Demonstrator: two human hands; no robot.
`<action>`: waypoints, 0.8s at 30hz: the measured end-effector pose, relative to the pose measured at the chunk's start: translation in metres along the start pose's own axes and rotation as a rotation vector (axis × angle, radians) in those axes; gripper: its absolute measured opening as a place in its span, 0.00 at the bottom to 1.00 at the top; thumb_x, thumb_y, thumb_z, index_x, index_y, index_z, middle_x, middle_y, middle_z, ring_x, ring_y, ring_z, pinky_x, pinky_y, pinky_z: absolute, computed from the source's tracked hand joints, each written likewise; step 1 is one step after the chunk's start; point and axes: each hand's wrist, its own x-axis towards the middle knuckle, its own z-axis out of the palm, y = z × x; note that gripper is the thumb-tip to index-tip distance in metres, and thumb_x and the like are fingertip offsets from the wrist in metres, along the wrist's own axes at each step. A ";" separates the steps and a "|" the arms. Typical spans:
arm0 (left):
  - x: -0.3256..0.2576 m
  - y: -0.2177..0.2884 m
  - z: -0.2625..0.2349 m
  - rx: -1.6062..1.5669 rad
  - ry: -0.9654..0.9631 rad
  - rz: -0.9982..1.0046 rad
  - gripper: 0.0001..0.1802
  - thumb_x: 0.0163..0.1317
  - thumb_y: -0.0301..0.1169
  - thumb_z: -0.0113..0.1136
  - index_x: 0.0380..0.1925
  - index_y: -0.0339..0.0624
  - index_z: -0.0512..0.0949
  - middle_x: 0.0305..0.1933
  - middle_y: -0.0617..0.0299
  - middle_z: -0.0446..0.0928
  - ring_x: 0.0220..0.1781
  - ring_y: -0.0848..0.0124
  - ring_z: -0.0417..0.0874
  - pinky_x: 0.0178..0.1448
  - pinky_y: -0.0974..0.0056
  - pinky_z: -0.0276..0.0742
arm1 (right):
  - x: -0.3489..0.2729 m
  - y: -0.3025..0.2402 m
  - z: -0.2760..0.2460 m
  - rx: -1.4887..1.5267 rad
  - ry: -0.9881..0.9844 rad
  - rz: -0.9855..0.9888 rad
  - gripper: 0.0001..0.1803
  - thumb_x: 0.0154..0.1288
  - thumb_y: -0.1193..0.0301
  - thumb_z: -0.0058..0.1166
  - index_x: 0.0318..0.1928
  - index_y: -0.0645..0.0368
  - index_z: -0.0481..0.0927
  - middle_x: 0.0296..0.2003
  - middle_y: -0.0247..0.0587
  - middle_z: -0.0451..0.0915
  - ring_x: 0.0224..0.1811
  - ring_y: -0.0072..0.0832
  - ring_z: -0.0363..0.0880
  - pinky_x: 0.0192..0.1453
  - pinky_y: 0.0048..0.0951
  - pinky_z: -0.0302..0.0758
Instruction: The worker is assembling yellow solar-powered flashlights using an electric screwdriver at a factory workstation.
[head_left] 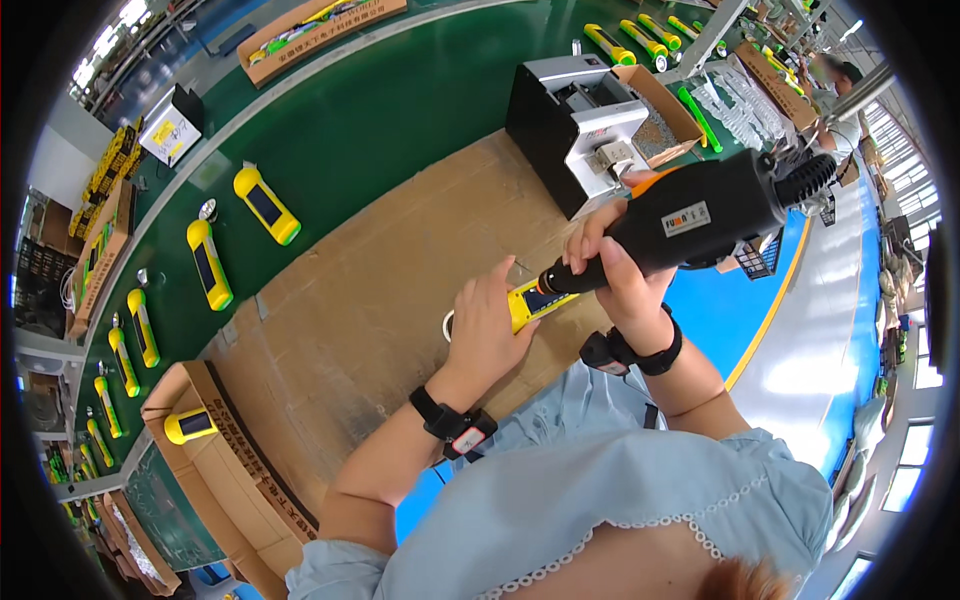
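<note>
My right hand (628, 270) is wrapped round a black electric screwdriver (705, 205), whose tip points down and left. That tip is at a yellow flashlight (522, 306) with a dark panel, lying on the cardboard sheet (400, 270). With my left hand (484, 325) laid over its left part, I hold the flashlight down, so much of it is hidden. A whitish ring shows beside my left fingers. Just beyond my right hand stands a black and silver screw feeder (575, 130).
Several yellow flashlights (208, 262) lie along the green bench (330, 190) on the left. An open carton (225, 470) at the lower left holds a yellow flashlight (190, 425). Behind the feeder is a cardboard box (690, 128) of small parts. A person (845, 100) is at the far right.
</note>
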 end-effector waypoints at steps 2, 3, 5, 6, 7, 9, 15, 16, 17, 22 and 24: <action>-0.003 0.001 0.002 -0.012 -0.003 -0.015 0.44 0.39 0.29 0.73 0.59 0.37 0.63 0.42 0.53 0.74 0.44 0.53 0.72 0.52 0.53 0.67 | -0.002 0.001 0.005 0.026 -0.025 0.002 0.32 0.62 0.68 0.55 0.62 0.57 0.53 0.26 0.40 0.69 0.24 0.28 0.72 0.33 0.32 0.74; -0.003 0.000 0.002 -0.013 0.000 -0.011 0.43 0.39 0.29 0.73 0.58 0.36 0.63 0.43 0.53 0.74 0.44 0.53 0.72 0.51 0.53 0.67 | -0.003 0.003 0.007 0.027 -0.030 0.011 0.32 0.62 0.68 0.55 0.62 0.57 0.53 0.26 0.40 0.69 0.24 0.28 0.72 0.33 0.32 0.74; -0.004 -0.002 0.003 -0.017 0.014 -0.004 0.42 0.38 0.29 0.73 0.57 0.36 0.64 0.45 0.53 0.73 0.44 0.53 0.72 0.51 0.53 0.67 | -0.003 0.005 0.010 0.024 -0.045 0.027 0.32 0.63 0.69 0.55 0.62 0.57 0.53 0.26 0.40 0.69 0.24 0.28 0.72 0.34 0.32 0.73; -0.005 -0.003 0.004 -0.020 0.025 0.013 0.41 0.38 0.29 0.73 0.56 0.36 0.65 0.46 0.53 0.73 0.44 0.53 0.72 0.51 0.53 0.67 | -0.004 0.007 0.010 0.026 -0.049 0.033 0.32 0.63 0.69 0.55 0.62 0.57 0.53 0.26 0.40 0.69 0.24 0.28 0.72 0.34 0.32 0.73; -0.005 -0.004 0.005 -0.019 0.027 0.007 0.41 0.38 0.29 0.73 0.56 0.36 0.65 0.46 0.53 0.73 0.44 0.53 0.72 0.51 0.53 0.67 | -0.005 0.009 0.009 0.023 -0.067 0.016 0.32 0.63 0.69 0.54 0.61 0.57 0.53 0.26 0.40 0.69 0.24 0.28 0.72 0.34 0.32 0.73; -0.006 -0.004 0.006 -0.013 0.041 0.027 0.39 0.38 0.29 0.73 0.53 0.36 0.66 0.49 0.53 0.72 0.44 0.53 0.71 0.51 0.53 0.67 | -0.006 0.013 0.008 0.022 -0.088 0.001 0.31 0.62 0.69 0.54 0.61 0.57 0.53 0.26 0.41 0.69 0.24 0.28 0.72 0.34 0.32 0.73; -0.007 -0.007 0.005 0.001 0.050 0.029 0.41 0.38 0.28 0.73 0.55 0.35 0.65 0.47 0.53 0.72 0.43 0.54 0.71 0.50 0.53 0.66 | -0.006 0.013 0.013 0.014 -0.071 0.047 0.30 0.62 0.72 0.53 0.61 0.57 0.53 0.27 0.41 0.69 0.24 0.28 0.72 0.35 0.32 0.73; -0.007 -0.007 0.005 0.000 0.051 0.029 0.41 0.38 0.28 0.73 0.55 0.35 0.65 0.47 0.53 0.72 0.43 0.54 0.71 0.50 0.53 0.66 | -0.006 0.012 0.013 0.023 -0.064 0.044 0.30 0.62 0.72 0.53 0.61 0.57 0.53 0.27 0.41 0.69 0.25 0.28 0.72 0.35 0.32 0.73; -0.007 -0.007 0.005 -0.011 0.052 0.026 0.41 0.37 0.28 0.73 0.55 0.35 0.65 0.45 0.53 0.72 0.43 0.54 0.71 0.50 0.53 0.66 | -0.005 0.012 0.013 0.032 -0.057 0.041 0.30 0.61 0.73 0.53 0.60 0.56 0.54 0.27 0.41 0.69 0.25 0.29 0.72 0.35 0.32 0.73; -0.006 -0.004 0.003 -0.023 0.055 0.022 0.42 0.37 0.28 0.73 0.57 0.36 0.64 0.42 0.54 0.72 0.43 0.54 0.71 0.50 0.53 0.66 | -0.007 0.015 0.014 0.038 -0.040 0.035 0.29 0.61 0.73 0.54 0.59 0.57 0.54 0.26 0.42 0.69 0.25 0.28 0.73 0.34 0.31 0.73; -0.006 -0.003 0.001 -0.023 -0.002 0.003 0.43 0.41 0.29 0.71 0.59 0.35 0.62 0.45 0.50 0.72 0.48 0.52 0.71 0.53 0.53 0.65 | -0.007 0.016 0.016 0.032 -0.046 0.043 0.29 0.61 0.73 0.54 0.59 0.58 0.55 0.26 0.42 0.70 0.25 0.28 0.73 0.33 0.30 0.73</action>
